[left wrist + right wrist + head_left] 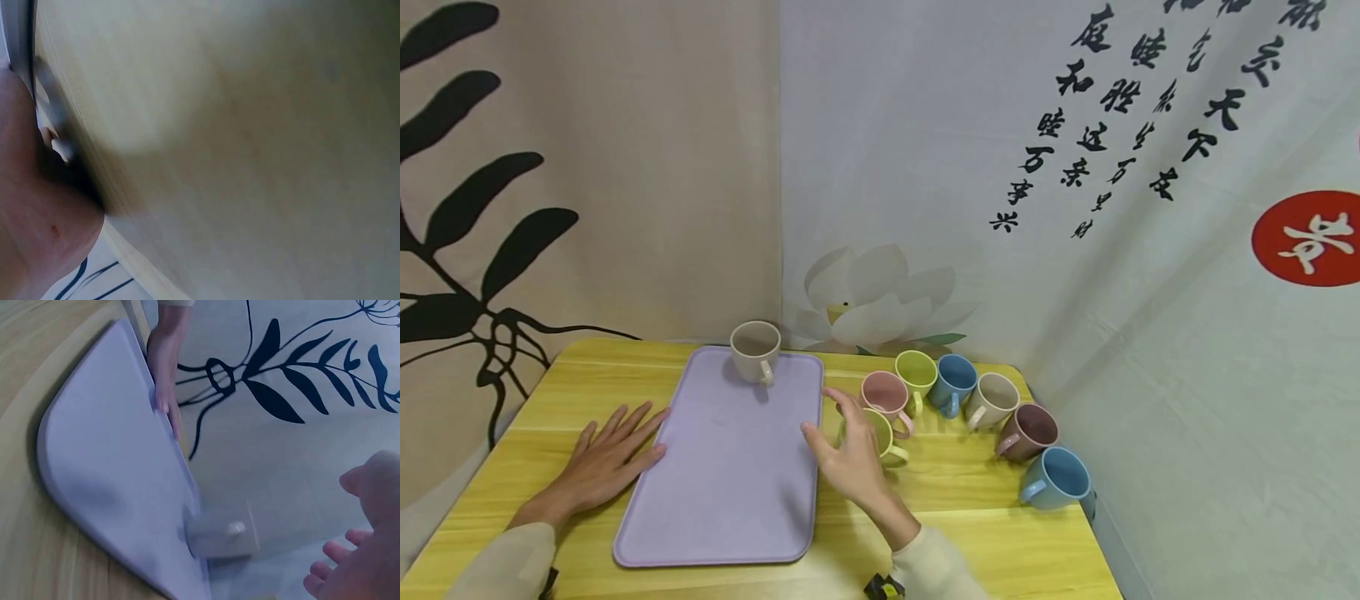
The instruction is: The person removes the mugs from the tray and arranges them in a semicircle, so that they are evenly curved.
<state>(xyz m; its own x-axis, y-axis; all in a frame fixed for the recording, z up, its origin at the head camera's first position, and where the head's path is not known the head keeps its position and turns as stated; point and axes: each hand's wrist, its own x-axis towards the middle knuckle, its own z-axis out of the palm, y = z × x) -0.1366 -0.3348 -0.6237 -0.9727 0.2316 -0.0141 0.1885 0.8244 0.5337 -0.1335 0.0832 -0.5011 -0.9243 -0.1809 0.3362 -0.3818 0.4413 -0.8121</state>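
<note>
A lilac tray [730,475] lies on the wooden table with a cream mug [756,357] standing upright at its far end, handle toward me. My left hand [598,468] lies flat with fingers spread, its fingertips and thumb at the tray's left edge. Over the tray's right edge is my right hand [856,460], thumb and fingers apart and nothing between them. It partly hides a yellow-green mug [891,450]; a pink mug [884,393] stands just behind that one. In the right wrist view the cream mug [219,537] is blurred, apart from the right hand [359,550].
A curved row on the right holds another yellow-green mug [916,371], a blue mug [953,382], a second cream mug [994,400], a maroon mug [1030,432] and a light blue mug [1056,479] near the table's right edge. A printed cloth [880,167] hangs behind.
</note>
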